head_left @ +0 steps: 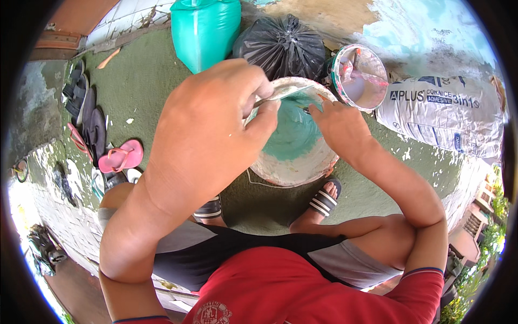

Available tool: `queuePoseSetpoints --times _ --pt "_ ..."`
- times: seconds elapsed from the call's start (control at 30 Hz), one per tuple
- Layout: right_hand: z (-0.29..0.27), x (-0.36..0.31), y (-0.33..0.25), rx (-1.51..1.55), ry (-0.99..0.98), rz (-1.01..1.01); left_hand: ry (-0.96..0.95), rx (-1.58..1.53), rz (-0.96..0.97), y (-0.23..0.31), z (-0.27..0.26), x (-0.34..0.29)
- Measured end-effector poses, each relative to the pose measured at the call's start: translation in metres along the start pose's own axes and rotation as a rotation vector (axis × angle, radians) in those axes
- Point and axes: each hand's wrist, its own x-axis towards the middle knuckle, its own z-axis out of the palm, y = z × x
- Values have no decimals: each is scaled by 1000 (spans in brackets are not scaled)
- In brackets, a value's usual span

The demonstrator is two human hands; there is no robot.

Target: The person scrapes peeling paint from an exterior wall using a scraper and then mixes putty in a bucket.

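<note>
Between my feet stands a whitish, paint-smeared bucket (319,166) with a thin wire handle. Inside it lies a thick turquoise-green mixture (291,135), swirled on the surface. My left hand (210,116) is raised over the bucket's left side, thumb and index finger pinched together near the far rim. Whatever thin thing they grip merges with the rim behind. My right hand (342,127) reaches over the bucket's right side with its fingers closed. A small dark, shiny end shows by its fingertips above the mixture; the rest is hidden.
Behind the bucket are a green sack (205,35), a black plastic bag (283,47) and a smaller paint-stained pail (360,81). A white printed sack (442,116) lies to the right. Pink slippers (123,156) and dark sandals (78,92) lie left on the green floor (137,81).
</note>
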Motion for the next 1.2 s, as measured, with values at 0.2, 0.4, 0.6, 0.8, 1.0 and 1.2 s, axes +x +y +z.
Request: queuePoseSetpoints --times 0.2,0.4,0.6,0.8,1.0,1.2 --pt "-2 9 -3 28 31 10 -15 -11 -63 5 -2 1" --pt "-13 14 -3 88 51 4 -9 -57 -64 -5 -1 -3" --pt "0 14 -15 87 -16 -23 -26 -56 -96 -1 -5 -2" --pt "9 14 -29 101 -55 -80 -36 -51 -121 -1 -4 -1" --pt "5 4 -27 143 -99 -36 -8 -64 -83 -1 -5 -4" --pt "35 -1 -57 201 -28 -59 -17 -42 -27 -4 -3 -2"
